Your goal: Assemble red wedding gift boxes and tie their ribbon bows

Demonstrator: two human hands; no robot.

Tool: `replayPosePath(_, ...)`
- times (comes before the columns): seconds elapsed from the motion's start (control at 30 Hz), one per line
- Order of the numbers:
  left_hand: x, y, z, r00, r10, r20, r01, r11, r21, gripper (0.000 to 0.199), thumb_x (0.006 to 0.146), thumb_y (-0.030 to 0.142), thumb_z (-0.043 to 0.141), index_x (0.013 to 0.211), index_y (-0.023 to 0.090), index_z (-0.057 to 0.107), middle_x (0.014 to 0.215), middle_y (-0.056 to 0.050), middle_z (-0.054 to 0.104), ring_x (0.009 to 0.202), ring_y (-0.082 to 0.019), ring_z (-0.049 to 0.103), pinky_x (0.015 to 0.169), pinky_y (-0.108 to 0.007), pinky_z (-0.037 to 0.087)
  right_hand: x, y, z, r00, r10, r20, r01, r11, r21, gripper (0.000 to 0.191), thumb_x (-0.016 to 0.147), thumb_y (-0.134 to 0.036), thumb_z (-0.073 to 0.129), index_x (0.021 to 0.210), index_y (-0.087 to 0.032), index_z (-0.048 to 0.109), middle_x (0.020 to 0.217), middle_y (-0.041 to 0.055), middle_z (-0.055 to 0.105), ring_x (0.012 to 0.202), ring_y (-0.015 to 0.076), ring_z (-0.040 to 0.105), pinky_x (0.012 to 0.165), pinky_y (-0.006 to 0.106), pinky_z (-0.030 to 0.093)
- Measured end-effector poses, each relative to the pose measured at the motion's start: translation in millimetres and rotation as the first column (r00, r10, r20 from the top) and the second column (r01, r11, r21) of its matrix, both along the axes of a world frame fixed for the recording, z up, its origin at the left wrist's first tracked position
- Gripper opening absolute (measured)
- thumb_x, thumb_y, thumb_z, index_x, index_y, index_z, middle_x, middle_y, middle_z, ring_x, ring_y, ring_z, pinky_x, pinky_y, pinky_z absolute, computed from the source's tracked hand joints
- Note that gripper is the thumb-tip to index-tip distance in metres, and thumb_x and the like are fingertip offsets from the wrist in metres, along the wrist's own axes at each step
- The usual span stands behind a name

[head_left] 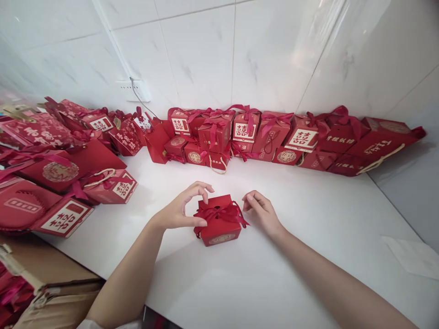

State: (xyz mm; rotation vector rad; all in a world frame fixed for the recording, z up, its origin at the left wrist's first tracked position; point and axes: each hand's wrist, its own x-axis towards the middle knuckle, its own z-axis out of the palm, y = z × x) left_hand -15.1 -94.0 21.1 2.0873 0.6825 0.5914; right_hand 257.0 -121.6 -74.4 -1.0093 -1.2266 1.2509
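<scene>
The left hand (179,206), thumb and fingers wide, curves over a red cardboard box (222,230) with a magenta ribbon bow (224,213); the right hand (263,211), fingers narrow, sits beside it.

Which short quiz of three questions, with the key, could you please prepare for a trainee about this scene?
1. True or false: the small red box between the left hand and right hand carries a ribbon bow.
2. The cardboard box is at the picture's: (a) upper right, (b) lower left, (c) centre.
3. Fill in: the ____ hand has thumb and fingers spread apart.
Key: 1 true; 2 b; 3 left.
</scene>
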Motion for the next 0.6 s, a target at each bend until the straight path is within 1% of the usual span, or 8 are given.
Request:
replayPosePath(0.07,-2.2,-0.9,4.6,0.997,0.015,-0.073,-0.013,1.000,0.029,0.027,0.079,0.038,0.072,0.089,0.021,0.053,0.132,-0.011,0.048,0.132,-0.028,0.040,0.112,-0.043,0.032,2.2,-4.1,14.6,0.997,0.065,0.038,-0.065,0.998,-0.001,0.046,0.091,-0.060,0.053,0.070,-0.020,0.062,0.064,0.0005,0.057,0.063,0.0170,0.054,0.068,0.031,0.043)
replayPosePath(0.13,-5.8,-1.2,7.1,0.992,0.035,-0.123,-0.031,0.999,0.032,0.018,0.086,0.034,0.065,0.084,0.020,0.055,0.133,-0.010,0.050,0.132,-0.026,0.041,0.113,-0.043,0.030,5.3,-9.4,32.8,0.968,0.212,0.132,-0.211,0.977,-0.019,0.056,0.095,-0.063,0.041,0.066,-0.020,0.062,0.056,0.0008,0.056,0.057,0.0165,0.052,0.064,0.031,0.040)
replayPosePath(0.2,-9.6,-1.7,8.1,0.987,0.052,-0.153,-0.048,0.998,0.030,0.017,0.090,0.034,0.060,0.081,0.020,0.057,0.134,-0.009,0.050,0.132,-0.026,0.043,0.114,-0.044,0.030,8.5,-16.0,51.2,0.891,0.386,0.241,-0.378,0.922,-0.080,0.061,0.095,-0.065,0.037,0.065,-0.019,0.063,0.055,0.0017,0.059,0.056,0.0165,0.054,0.064,0.031,0.040)
replayPosePath(0.23,-11.1,-2.0,8.3,0.985,0.058,-0.160,-0.054,0.998,0.032,0.018,0.091,0.034,0.058,0.080,0.019,0.058,0.135,-0.009,0.050,0.131,-0.026,0.043,0.114,-0.044,0.030,9.7,-19.4,59.4,0.836,0.469,0.287,-0.445,0.883,-0.148,0.060,0.095,-0.065,0.039,0.067,-0.019,0.065,0.057,0.0019,0.060,0.058,0.0168,0.056,0.064,0.031,0.041)
replayPosePath(0.3,-12.5,-2.7,8.6,0.985,0.059,-0.164,-0.053,0.998,0.041,0.017,0.091,0.034,0.058,0.082,0.020,0.059,0.136,-0.009,0.050,0.131,-0.026,0.044,0.113,-0.044,0.031,11.3,-25.7,72.4,0.760,0.567,0.318,-0.498,0.822,-0.275,0.050,0.092,-0.062,0.051,0.072,-0.018,0.066,0.064,0.0019,0.063,0.062,0.0173,0.059,0.064,0.029,0.042)
replayPosePath(0.37,-11.8,-2.6,7.9,0.986,0.046,-0.159,-0.038,0.998,0.052,0.017,0.085,0.034,0.067,0.085,0.020,0.056,0.136,-0.009,0.051,0.131,-0.026,0.044,0.112,-0.045,0.033,12.1,-29.9,80.5,0.749,0.581,0.317,-0.505,0.812,-0.294,0.045,0.092,-0.057,0.053,0.076,-0.018,0.066,0.068,0.0015,0.063,0.067,0.0170,0.060,0.066,0.028,0.044)
replayPosePath(0.47,-8.8,-0.6,3.6,0.990,0.001,-0.139,0.006,0.999,0.048,0.032,0.073,0.032,0.078,0.087,0.021,0.052,0.136,-0.010,0.051,0.133,-0.028,0.043,0.111,-0.044,0.036,13.6,-32.0,87.1,0.756,0.571,0.321,-0.514,0.821,-0.250,0.041,0.096,-0.051,0.049,0.078,-0.018,0.064,0.072,0.0010,0.062,0.071,0.0158,0.059,0.070,0.027,0.044)
replayPosePath(0.6,-4.7,1.9,-5.2,0.998,-0.013,-0.067,0.014,1.000,0.014,0.013,0.085,0.028,0.064,0.086,0.021,0.053,0.135,-0.011,0.053,0.133,-0.027,0.044,0.111,-0.046,0.036,17.0,-33.3,93.9,0.729,0.547,0.412,-0.507,0.835,-0.213,0.038,0.098,-0.047,0.047,0.080,-0.019,0.065,0.078,0.0013,0.063,0.076,0.0164,0.058,0.073,0.027,0.044)
